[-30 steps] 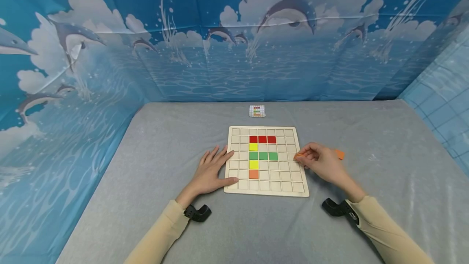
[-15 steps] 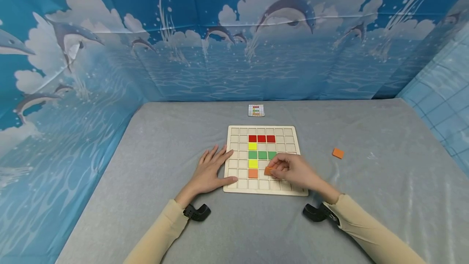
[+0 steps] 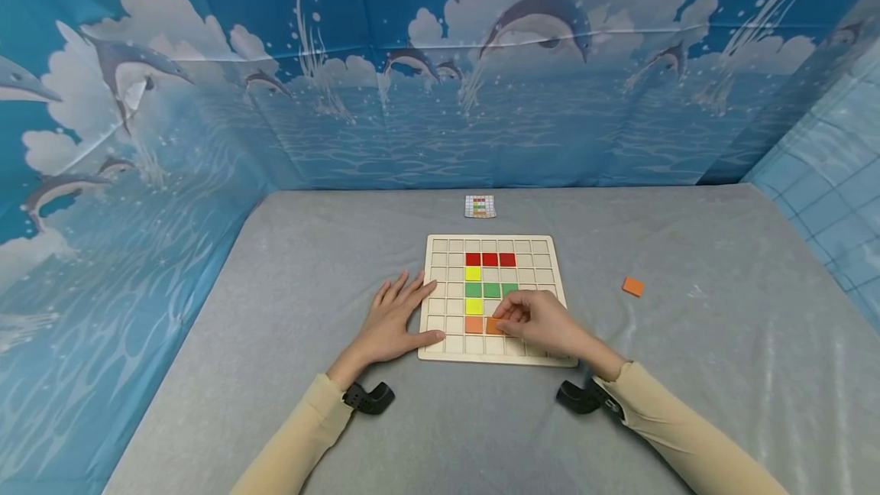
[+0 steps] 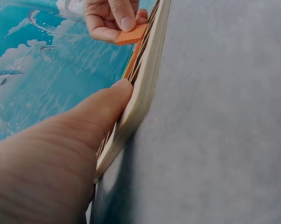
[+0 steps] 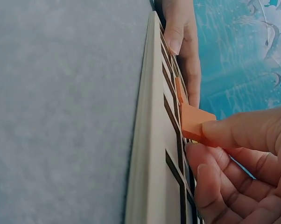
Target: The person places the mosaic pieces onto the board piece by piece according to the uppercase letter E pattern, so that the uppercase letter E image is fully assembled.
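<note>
My right hand [image 3: 543, 321] pinches an orange square tile [image 5: 194, 122] between thumb and fingers. The tile is tilted, its lower edge right at a cell of the wooden grid board [image 3: 567, 342], just right of an orange tile [image 3: 473, 325] lying in its cell. My left hand [image 3: 390, 323] rests with spread, straight fingers on the board's left edge, its thumb [image 4: 101, 105] on the near left rim. Further up the board lie red tiles [image 3: 490, 260], a yellow tile [image 3: 473, 273], green tiles [image 3: 491, 290] and another yellow tile [image 3: 473, 306].
Another loose orange tile [image 3: 633, 286] lies on the grey cloth-covered table [image 3: 309, 250], right of the board. Behind the board lies a small card [image 3: 480, 206] printed with a coloured grid pattern. A dolphin-print curtain [image 3: 412, 128] stands along the back and sides.
My right hand has carried the orange tile leftward from the board's right edge to the cell beside the placed orange tile. My left hand has stayed on the board.
</note>
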Demonstrator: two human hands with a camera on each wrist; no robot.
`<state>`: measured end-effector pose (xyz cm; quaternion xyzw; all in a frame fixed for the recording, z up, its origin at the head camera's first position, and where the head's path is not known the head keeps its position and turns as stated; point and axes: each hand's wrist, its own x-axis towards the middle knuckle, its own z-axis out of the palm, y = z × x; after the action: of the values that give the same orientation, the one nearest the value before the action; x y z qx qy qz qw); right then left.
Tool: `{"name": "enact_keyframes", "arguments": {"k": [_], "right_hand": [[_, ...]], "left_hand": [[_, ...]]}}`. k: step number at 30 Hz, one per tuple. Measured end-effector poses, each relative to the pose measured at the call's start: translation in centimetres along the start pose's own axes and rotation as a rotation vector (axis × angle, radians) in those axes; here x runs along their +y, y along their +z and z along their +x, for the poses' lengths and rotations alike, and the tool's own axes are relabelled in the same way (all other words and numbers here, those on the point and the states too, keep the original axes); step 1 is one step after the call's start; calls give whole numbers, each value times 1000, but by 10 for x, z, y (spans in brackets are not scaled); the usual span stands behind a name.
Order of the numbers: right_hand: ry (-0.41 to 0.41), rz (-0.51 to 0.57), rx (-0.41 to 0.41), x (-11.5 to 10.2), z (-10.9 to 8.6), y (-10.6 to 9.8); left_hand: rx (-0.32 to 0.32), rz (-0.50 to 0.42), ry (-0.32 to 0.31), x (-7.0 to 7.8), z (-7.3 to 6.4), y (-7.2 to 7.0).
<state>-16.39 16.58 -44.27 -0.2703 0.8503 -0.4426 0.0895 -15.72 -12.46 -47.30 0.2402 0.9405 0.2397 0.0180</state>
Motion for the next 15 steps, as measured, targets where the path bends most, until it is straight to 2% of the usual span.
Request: {"name": "enact_keyframes", "arguments": {"k": [9,15], "right_hand": [[-39,-53,42,0,0,3],[-107,-127,83,1,-1,5]], "left_hand": [[0,-6,6,2,-1,-2],[-8,-1,-4,3,-1,-2]]}}
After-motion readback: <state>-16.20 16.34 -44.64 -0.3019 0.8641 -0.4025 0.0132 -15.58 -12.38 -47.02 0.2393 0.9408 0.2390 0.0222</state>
